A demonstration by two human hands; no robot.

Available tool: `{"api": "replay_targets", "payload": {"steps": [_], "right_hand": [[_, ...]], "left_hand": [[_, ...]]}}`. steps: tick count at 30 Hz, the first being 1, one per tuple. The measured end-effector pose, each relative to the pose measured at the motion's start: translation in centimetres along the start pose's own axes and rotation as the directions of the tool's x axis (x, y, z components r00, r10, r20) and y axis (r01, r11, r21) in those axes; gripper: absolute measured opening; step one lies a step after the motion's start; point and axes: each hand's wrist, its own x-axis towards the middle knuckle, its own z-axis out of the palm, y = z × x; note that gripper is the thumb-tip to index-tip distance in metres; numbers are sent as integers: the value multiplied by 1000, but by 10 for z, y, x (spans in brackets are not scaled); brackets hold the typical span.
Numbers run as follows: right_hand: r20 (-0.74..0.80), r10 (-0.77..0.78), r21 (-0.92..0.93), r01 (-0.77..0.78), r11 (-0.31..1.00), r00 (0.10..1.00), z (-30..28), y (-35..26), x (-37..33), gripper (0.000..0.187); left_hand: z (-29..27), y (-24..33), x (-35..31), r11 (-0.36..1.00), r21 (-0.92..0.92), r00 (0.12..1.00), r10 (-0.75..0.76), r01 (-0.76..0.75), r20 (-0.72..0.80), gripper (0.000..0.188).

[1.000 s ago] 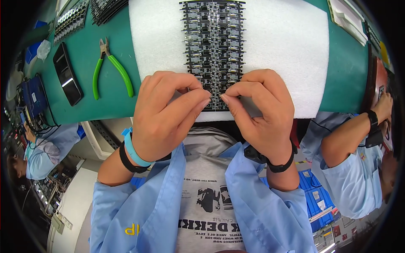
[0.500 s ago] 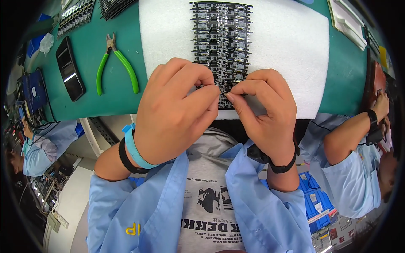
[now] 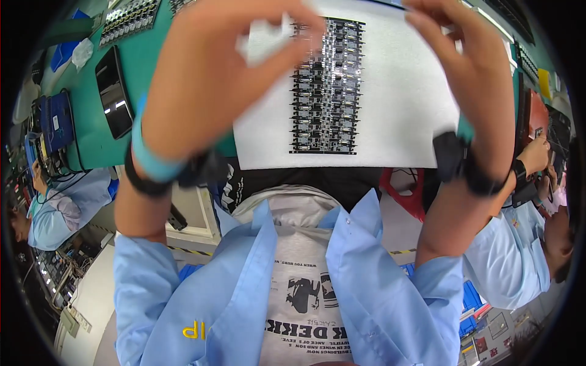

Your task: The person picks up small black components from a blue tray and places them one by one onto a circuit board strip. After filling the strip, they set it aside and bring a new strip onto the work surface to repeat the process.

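Note:
A panel of black circuit boards [image 3: 326, 91], joined in rows, lies on a white foam sheet [image 3: 403, 110]. My left hand [image 3: 220, 73] is raised above the panel's upper left part. Motion blurs its thumb and fingertips, so I cannot make out whether they meet or pinch anything. Up at the foam sheet's far right is my right hand [image 3: 473, 52], its thumb apart from the fingers and nothing visible in it. The upper edge of the picture cuts off part of those fingers.
A black phone [image 3: 113, 91] lies on the green table [image 3: 79, 131] at left. More board panels [image 3: 129, 21] lie at the far left, near crumpled clear plastic [image 3: 82, 53]. A blue box [image 3: 57, 122] with cables stands further left. Another person's hand [image 3: 536, 152] works at right.
Both hands have left the panel's near end and moved away from me, the right one also further right. The panel now shows whole at its near end. My left arm now hides the green-handled cutters.

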Motion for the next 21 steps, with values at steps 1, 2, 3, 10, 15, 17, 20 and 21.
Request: {"api": "replay_targets", "payload": {"steps": [1, 2, 3, 10, 15, 17, 20, 21], "right_hand": [[-40, 52, -8, -53, 999, 998, 3, -6, 22, 19], [-49, 49, -20, -50, 999, 998, 6, 5, 35, 19], [-10, 51, -37, -51, 998, 999, 23, 23, 54, 18], [129, 165, -143, -147, 979, 978, 44, 56, 90, 12], [100, 97, -119, -85, 989, 990, 51, 63, 90, 11], [59, 50, -115, -43, 992, 997, 54, 64, 88, 10], [25, 26, -104, -24, 994, 999, 57, 64, 87, 10], [14, 27, -92, -25, 995, 1000, 58, 64, 87, 10]], "left_hand": [[-1, -9, 19, 1000, 1, 1000, 11, -11, -9, 20], [3, -16, 41, 991, 103, 996, 83, -81, -23, 21], [5, -28, 54, 965, 233, 991, 128, -117, -29, 25], [29, -75, 80, 937, 347, 993, -77, 44, 84, 21], [35, -91, 85, 965, 261, 998, 34, -20, -47, 18], [33, -84, 83, 991, 127, 992, -31, 47, -125, 16], [30, -75, 84, 996, 24, 984, -82, 87, -160, 15], [29, -73, 85, 995, -8, 982, -99, 99, -159, 15]]}}
